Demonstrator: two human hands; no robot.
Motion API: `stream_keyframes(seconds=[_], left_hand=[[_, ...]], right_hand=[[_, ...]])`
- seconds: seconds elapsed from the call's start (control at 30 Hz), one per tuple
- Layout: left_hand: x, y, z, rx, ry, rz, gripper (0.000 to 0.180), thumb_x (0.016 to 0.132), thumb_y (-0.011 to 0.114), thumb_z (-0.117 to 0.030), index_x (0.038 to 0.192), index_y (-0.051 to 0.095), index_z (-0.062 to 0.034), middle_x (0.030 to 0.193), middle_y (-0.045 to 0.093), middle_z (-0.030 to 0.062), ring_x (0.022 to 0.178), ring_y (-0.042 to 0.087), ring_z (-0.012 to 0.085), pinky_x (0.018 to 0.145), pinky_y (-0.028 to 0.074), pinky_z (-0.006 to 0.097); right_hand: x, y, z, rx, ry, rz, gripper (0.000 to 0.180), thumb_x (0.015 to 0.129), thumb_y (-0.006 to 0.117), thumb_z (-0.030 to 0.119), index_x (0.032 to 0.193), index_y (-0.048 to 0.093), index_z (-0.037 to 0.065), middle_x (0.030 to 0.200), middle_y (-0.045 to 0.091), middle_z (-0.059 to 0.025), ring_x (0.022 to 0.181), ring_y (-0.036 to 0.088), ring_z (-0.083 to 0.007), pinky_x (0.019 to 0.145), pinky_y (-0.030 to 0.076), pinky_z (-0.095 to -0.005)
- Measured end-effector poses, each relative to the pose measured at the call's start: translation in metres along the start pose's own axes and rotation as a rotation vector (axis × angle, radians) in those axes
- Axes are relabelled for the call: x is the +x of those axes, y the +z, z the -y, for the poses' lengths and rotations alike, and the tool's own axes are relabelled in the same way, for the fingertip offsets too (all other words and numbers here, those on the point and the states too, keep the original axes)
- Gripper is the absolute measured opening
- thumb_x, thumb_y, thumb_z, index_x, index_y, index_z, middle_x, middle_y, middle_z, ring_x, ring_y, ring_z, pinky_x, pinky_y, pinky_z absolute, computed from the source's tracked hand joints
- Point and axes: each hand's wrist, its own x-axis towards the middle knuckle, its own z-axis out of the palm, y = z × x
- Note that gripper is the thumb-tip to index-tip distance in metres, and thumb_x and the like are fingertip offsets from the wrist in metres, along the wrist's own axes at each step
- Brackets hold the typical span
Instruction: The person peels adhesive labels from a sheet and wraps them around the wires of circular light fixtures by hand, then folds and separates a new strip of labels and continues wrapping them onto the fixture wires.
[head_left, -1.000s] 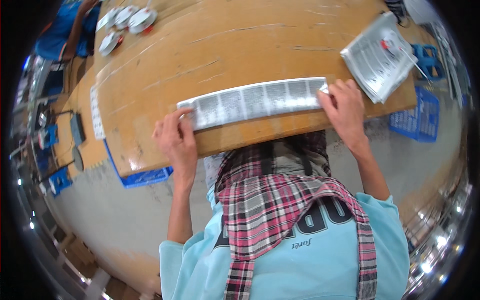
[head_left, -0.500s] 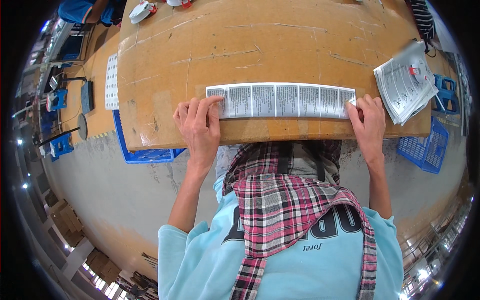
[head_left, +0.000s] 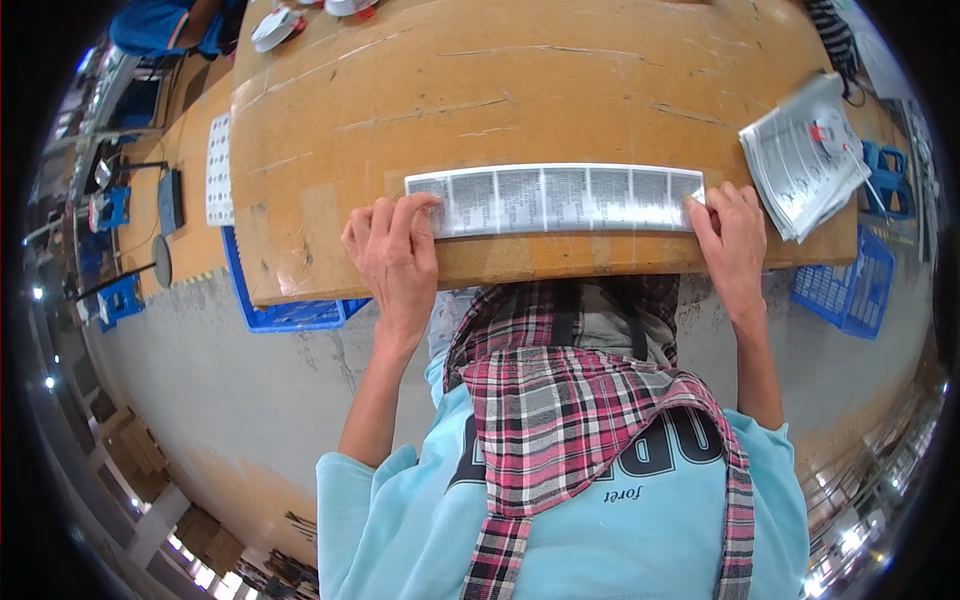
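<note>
Under the table [head_left: 560, 90], 2 blue crates [head_left: 290, 312] stand, contents hidden.

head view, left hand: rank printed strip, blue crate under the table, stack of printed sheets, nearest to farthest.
1. printed strip: under the left hand, touching.
2. blue crate: just below-left, under the table edge.
3. stack of printed sheets: far right of the table, past the right hand.
</note>
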Motion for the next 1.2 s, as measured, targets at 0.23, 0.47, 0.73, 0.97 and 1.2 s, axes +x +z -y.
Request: stream_keyframes(seconds=[0.23,0.47,0.73,0.97,1.2], left_hand=[[0.005,-0.002,-0.003,0.115,0.024,0.135,0.028,0.084,0.054,-0.001,0.109,0.061,-0.0132,0.101,0.05,0.0108,0.099,0.045,0.027,0.091,0.033,0.039],[0.021,-0.013,-0.006,0.281,0.348,0.219,0.056,0.083,0.05,0.005,0.133,0.052,-0.0205,0.145,0.029,0.0183,0.136,0.026,0.0345,0.111,0.02,0.048],[0.034,-0.015,0.025,0.242,0.825,0.374,0.057,0.08,0.055,0.002,0.128,0.054,-0.029,0.145,0.031,0.012,0.136,0.028,0.0344,0.112,0.017,0.055],[0.037,-0.027,0.016,0.259,0.834,0.499,0.053,0.08,0.061,-0.007,0.129,0.053,-0.0272,0.142,0.034,0.013,0.133,0.031,0.0335,0.112,0.016,0.055],[0.039,-0.025,0.005,0.18,0.925,0.474,0.055,0.081,0.062,-0.013,0.134,0.05,-0.0182,0.126,0.049,0.0109,0.114,0.048,0.0281,0.102,0.033,0.046]], right_hand=[[0.006,0.004,-0.01,-0.011,-0.04,-0.044,0.03,0.083,0.062,0.028,0.066,0.057,0.003,0.072,0.054,-0.0089,0.078,0.051,-0.0277,0.07,0.039,-0.0423],[0.002,0.006,-0.01,-0.134,-0.014,-0.056,0.03,0.083,0.056,0.034,0.076,0.067,0.007,0.082,0.063,-0.008,0.089,0.055,-0.0256,0.077,0.042,-0.0417],[0.001,0.02,-0.002,0.02,-0.007,-0.092,0.032,0.083,0.058,0.032,0.076,0.068,0.002,0.085,0.063,-0.0126,0.096,0.052,-0.0293,0.082,0.039,-0.0462],[0.001,0.022,-0.002,0.079,0.014,-0.052,0.034,0.082,0.06,0.033,0.077,0.068,0.001,0.087,0.062,-0.0135,0.097,0.052,-0.0305,0.08,0.038,-0.0464],[0.001,0.008,-0.003,-0.28,-0.096,-0.038,0.024,0.079,0.056,0.03,0.067,0.064,0.011,0.075,0.061,-0.0084,0.08,0.057,-0.0274,0.063,0.044,-0.0428]])
